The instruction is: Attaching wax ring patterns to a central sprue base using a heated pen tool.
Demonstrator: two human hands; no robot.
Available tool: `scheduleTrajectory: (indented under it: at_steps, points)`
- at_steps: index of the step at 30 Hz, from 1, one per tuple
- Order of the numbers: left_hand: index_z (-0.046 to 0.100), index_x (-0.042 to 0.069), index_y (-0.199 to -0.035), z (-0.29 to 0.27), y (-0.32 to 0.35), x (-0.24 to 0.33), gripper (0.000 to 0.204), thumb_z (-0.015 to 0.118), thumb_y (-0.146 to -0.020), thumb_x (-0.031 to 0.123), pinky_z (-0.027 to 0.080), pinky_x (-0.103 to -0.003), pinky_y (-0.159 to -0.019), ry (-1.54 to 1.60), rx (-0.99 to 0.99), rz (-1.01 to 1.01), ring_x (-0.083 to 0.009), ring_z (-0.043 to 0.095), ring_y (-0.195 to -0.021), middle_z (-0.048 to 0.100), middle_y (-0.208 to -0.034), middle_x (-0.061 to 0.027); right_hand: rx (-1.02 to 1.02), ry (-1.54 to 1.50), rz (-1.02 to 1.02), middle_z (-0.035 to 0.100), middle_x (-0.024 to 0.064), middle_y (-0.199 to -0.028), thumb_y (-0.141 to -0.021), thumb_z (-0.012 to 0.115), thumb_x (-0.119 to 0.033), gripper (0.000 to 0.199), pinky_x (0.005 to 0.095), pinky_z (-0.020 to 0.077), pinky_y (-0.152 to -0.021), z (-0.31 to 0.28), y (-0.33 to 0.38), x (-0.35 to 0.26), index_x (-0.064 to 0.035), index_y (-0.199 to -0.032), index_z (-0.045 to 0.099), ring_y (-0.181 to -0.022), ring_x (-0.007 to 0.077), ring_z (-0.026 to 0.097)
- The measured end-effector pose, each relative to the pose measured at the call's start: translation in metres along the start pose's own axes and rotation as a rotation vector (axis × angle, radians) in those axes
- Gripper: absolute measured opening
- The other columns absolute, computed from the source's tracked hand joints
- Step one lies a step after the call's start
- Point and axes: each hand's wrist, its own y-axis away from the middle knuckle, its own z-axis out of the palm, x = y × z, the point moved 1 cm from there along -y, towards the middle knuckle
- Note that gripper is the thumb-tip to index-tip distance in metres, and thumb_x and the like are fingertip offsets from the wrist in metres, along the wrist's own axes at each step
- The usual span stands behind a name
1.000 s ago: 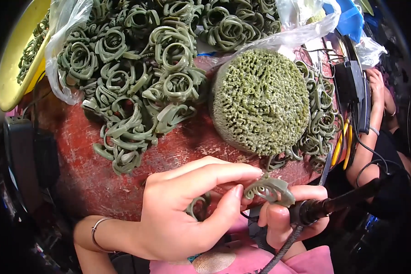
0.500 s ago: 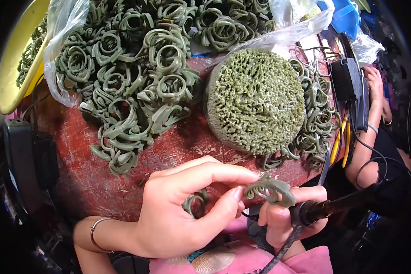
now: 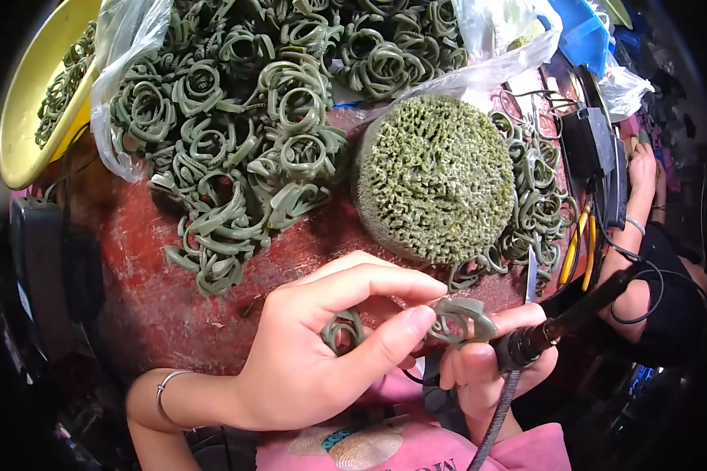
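My left hand is closed, with thumb and forefinger pinching a dull green, waxy-looking ring at its left side. The ring has an open loop and a broad, smooth band. My right hand is closed around the ring's right end, thumb below and forefinger stretched alongside. Just above that forefinger rises a thin knife blade; its handle is hidden. A black rod-shaped piece with a braided cord crosses in front of my right hand; whether I hold it I cannot tell. Another green ring shows behind my left hand's fingers.
A large heap of green rings lies on clear plastic on the worn red table. Beyond my hands stands a round, rough green block, with more rings beside it. Yellow-handled pliers and another person's arm are at right.
The held ring has turned between my fingers, showing more of its loop and band. The knife blade and my right hand have shifted slightly left. The whole view has shifted a little.
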Motion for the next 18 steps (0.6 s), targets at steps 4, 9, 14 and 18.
scheduleTrajectory:
  at_steps: [4,9,14,18]
  points:
    - [0.058,-0.006,-0.1,-0.001,-0.002,-0.003,0.02,0.054,-0.081,0.001,0.051,-0.024,-0.068,-0.069,-0.042,0.11,-0.0151,0.06,-0.08,0.054,-0.104,-0.0159,0.006,0.099,-0.097,0.061,0.0076,-0.066,-0.066,0.073,0.0,0.025,0.0216,0.0445,-0.047,-0.004,0.0,0.003,0.003,-0.085,0.057,-0.055,0.0095,0.057]
    - [0.059,-0.005,-0.1,-0.005,-0.002,-0.004,0.022,0.056,-0.078,-0.002,0.05,-0.025,-0.07,-0.182,-0.058,0.207,-0.0142,0.059,-0.084,0.058,-0.101,-0.0143,-0.04,0.074,-0.108,0.061,0.0085,-0.066,-0.067,0.073,0.0,0.024,0.022,0.046,-0.048,-0.002,0.001,0.004,0.0046,-0.085,0.058,-0.056,0.0102,0.058]
    - [0.062,-0.002,-0.096,-0.001,-0.001,0.002,0.021,0.057,-0.076,-0.004,0.047,-0.026,-0.073,-0.039,-0.005,-0.024,-0.0148,0.059,-0.084,0.059,-0.097,-0.0136,-0.025,-0.005,-0.066,0.062,0.0088,-0.067,-0.068,0.071,0.001,0.021,0.0219,0.0474,-0.05,0.003,0.0,-0.001,0.005,-0.086,0.059,-0.058,0.0111,0.059]
    - [0.064,-0.001,-0.094,0.0,0.0,-0.001,0.022,0.057,-0.074,-0.007,0.048,-0.022,-0.064,0.023,0.05,-0.006,-0.0126,0.059,-0.078,0.059,-0.092,-0.0125,-0.023,0.106,-0.082,0.055,0.0068,-0.059,-0.075,0.066,-0.017,0.026,0.0208,0.0406,-0.04,0.011,-0.003,-0.002,0.0029,-0.084,0.051,-0.046,0.0097,0.052]
